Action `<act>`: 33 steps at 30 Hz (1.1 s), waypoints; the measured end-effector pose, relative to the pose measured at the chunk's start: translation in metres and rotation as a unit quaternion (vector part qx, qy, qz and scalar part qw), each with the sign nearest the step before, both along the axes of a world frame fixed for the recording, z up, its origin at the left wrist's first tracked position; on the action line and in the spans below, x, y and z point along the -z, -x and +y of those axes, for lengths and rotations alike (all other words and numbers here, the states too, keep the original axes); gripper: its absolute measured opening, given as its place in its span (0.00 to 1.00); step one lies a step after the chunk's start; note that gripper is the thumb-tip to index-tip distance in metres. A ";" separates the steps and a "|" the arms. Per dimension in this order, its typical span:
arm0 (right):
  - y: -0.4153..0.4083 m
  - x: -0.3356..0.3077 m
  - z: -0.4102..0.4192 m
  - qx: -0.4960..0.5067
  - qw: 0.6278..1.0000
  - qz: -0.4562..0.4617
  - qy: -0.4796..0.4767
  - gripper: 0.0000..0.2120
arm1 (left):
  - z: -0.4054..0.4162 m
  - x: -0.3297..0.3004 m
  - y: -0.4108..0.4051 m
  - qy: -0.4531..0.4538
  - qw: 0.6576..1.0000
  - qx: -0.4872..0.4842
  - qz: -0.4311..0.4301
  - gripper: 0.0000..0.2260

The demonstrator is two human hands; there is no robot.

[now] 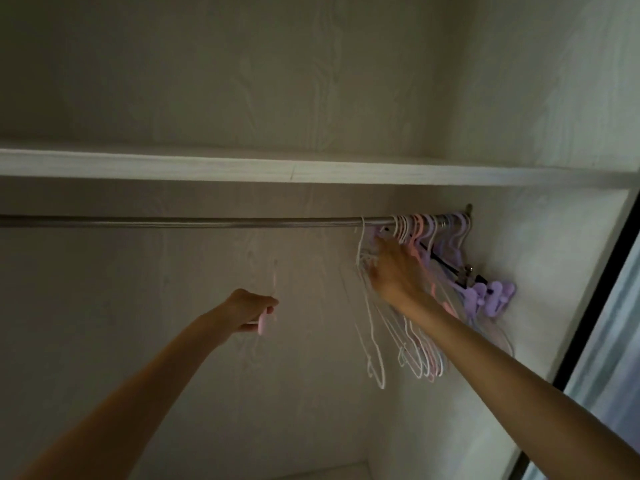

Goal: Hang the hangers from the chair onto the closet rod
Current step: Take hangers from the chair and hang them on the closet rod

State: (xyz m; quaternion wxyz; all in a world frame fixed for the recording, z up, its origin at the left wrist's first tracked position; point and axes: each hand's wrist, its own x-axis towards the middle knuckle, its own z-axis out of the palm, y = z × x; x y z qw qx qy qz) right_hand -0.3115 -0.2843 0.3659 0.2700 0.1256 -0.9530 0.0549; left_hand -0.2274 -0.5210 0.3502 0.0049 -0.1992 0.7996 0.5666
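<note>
A grey metal closet rod (194,222) runs across the view under a white shelf. At its right end hang several white, pink and purple hangers (420,237) bunched together. My right hand (393,270) reaches into that bunch just below the rod, its fingers among the white hangers; whether they grip one I cannot tell. My left hand (251,310) is lower and to the left, below the rod, holding a pale pink hanger (268,306) that looks blurred. The chair is out of view.
The white shelf (311,169) sits right above the rod. The closet's right side wall (540,265) stands just beyond the hangers, with a dark door frame (602,289) at the far right. Most of the rod to the left is bare.
</note>
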 end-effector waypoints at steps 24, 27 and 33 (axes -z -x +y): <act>0.059 -0.036 0.032 0.051 0.992 0.046 -0.103 0.29 | -0.013 0.017 0.029 0.026 0.994 0.105 0.030 0.04; 0.038 -0.022 0.006 -0.039 0.994 0.094 -0.031 0.23 | -0.010 0.020 0.023 0.032 0.992 0.118 0.042 0.03; -0.021 0.030 -0.075 -0.086 0.883 -0.416 0.198 0.23 | 0.014 0.065 0.001 0.087 0.973 0.193 0.093 0.06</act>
